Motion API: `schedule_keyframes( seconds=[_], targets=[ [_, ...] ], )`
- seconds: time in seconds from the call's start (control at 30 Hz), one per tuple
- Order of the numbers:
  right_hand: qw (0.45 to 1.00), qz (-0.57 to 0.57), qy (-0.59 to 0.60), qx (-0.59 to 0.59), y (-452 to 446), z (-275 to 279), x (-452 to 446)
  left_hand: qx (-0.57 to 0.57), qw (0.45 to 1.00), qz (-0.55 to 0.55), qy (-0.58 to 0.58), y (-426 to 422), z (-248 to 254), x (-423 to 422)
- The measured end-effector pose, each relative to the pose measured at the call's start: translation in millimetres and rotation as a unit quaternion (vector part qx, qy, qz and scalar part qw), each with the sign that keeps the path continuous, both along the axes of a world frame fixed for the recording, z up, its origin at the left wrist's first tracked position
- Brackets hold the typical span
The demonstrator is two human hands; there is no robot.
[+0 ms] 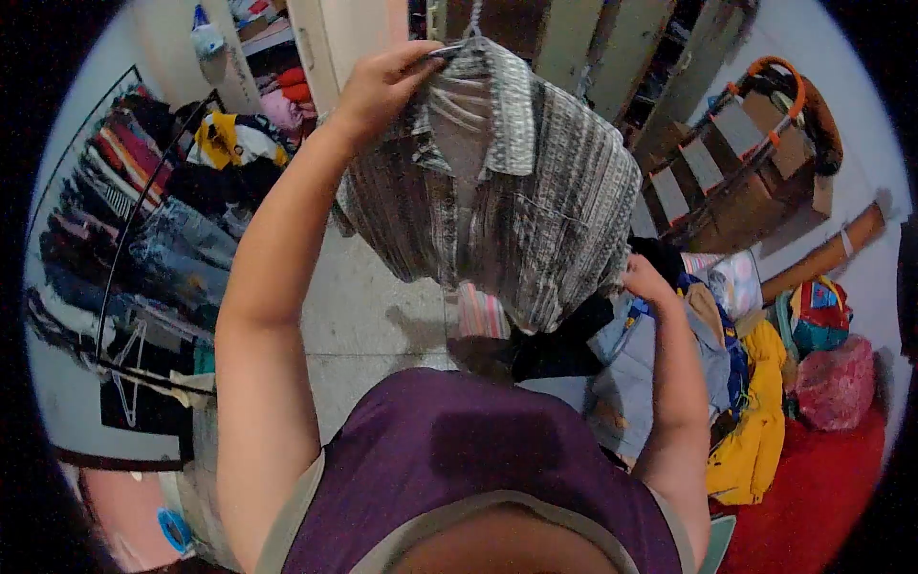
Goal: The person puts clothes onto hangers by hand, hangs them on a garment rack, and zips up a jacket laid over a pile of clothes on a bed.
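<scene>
A grey-and-white patterned collared shirt (574, 182) hangs upright in front of me, its front open at the neck. The twisted hook of a hanger (473, 21) rises above the collar. Up at the shirt's left shoulder, my left hand (390, 81) is closed on the hanger near the collar. My right hand (646, 277), lower down, pinches the shirt at its right edge, by the sleeve or hem; which of these I cannot tell. The hanger's arms are mostly hidden inside the cloth.
A rack of hanging clothes (105, 206) stands at left, with an unused white hanger (134, 378). Heaped clothes, including a yellow garment (751, 421), lie at right beside a pink plastic bag (835, 383). Cardboard boxes (765, 196) and an orange hoop (798, 81) are behind; cabinets (555, 57) line the back.
</scene>
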State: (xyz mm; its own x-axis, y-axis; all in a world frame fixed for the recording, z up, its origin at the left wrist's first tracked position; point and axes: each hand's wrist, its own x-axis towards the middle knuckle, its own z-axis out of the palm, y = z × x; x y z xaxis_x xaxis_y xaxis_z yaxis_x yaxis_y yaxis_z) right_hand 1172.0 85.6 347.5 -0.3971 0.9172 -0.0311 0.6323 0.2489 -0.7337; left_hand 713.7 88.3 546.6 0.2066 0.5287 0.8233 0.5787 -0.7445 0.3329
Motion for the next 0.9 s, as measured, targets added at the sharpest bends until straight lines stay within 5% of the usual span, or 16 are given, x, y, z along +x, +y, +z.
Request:
schedule_keyframes(
  seconds=[0.07, 0.2, 0.37, 0.5, 0.6, 0.67, 0.9],
  targets=[
    [0.991, -0.026, -0.134, -0.012, -6.3, 28.4, 3.1, 0.012, 0.999, 0.029, 0.038, 1.8, -1.2, -2.5],
    [0.951, -0.106, -0.010, 0.290, -3.4, 117.9, -27.5, 0.043, 0.995, 0.005, 0.089, -0.2, 3.0, 5.9],
    [0.900, 0.048, -0.030, 0.432, -31.2, 199.1, -134.8, 0.062, 0.989, 0.006, 0.133, -2.4, -1.7, 24.0],
    [0.957, 0.088, 0.085, 0.265, -21.7, 198.8, -179.7, 0.039, 0.991, -0.002, 0.126, -16.3, -1.5, 31.5],
    [0.953, 0.062, 0.062, 0.290, -12.4, 207.4, -183.6, 0.034, 0.993, -0.014, 0.111, -21.7, 0.2, 19.3],
    [0.938, 0.079, 0.166, 0.294, -7.0, 217.8, -184.0, 0.066, 0.994, -0.070, 0.055, -25.5, -3.1, 6.2],
    [0.943, 0.009, 0.130, 0.306, 3.3, 268.2, -146.6, -0.262, 0.964, 0.045, -0.008, -12.7, -69.0, -96.2]
  ],
)
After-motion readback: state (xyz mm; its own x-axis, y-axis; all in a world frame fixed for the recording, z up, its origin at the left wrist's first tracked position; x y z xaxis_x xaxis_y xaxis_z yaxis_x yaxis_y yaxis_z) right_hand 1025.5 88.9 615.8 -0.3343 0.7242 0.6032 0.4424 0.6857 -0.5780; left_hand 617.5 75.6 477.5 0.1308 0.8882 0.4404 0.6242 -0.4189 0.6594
